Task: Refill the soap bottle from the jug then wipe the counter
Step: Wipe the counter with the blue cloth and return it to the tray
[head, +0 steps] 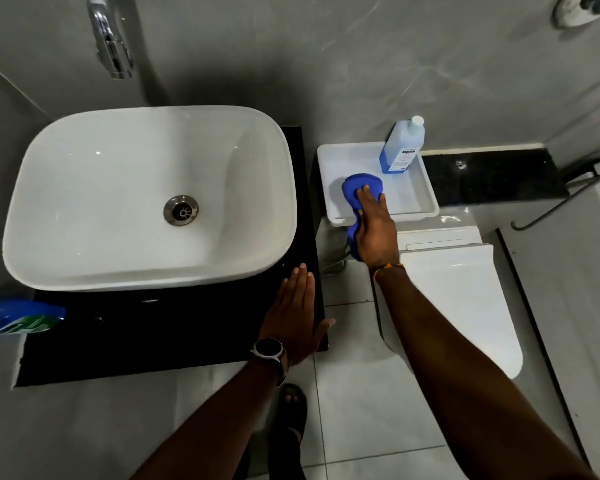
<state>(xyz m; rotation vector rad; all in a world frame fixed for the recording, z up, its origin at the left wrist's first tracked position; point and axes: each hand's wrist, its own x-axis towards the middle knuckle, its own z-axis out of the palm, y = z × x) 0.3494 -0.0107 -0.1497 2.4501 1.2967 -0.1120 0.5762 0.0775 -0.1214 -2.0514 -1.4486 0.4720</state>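
We look down on a white basin [146, 199] sitting on a black bench [174, 327], with a chrome tap [110, 39] on the grey wall above it. Our left hand [297, 320] lies flat on the right front corner of the bench, palm down, its fingers [300, 282] straight and close together, the thumb spread off the bench edge; it holds nothing. A dark watch [268, 349] sits on that wrist.

Our right hand [374, 230] reaches out to a white tray [426, 188] that stands to the right of the bench, just behind the white toilet lid [465, 306]. This hand holds a blue sponge [357, 188], the fingers laid over its top and wrapped around it. The far end of the sponge is over the front left part of the tray floor, and its near end hangs over the tray's front rim; we cannot tell whether it presses on the tray.

A jug [400, 147] of blue liquid with a white cap stands upright in the tray's far right corner, against the wall, apart from the sponge. At the far left edge of the view a blue and green bottle [18, 317] lies at the bench's front left corner, only partly in view and blurred.
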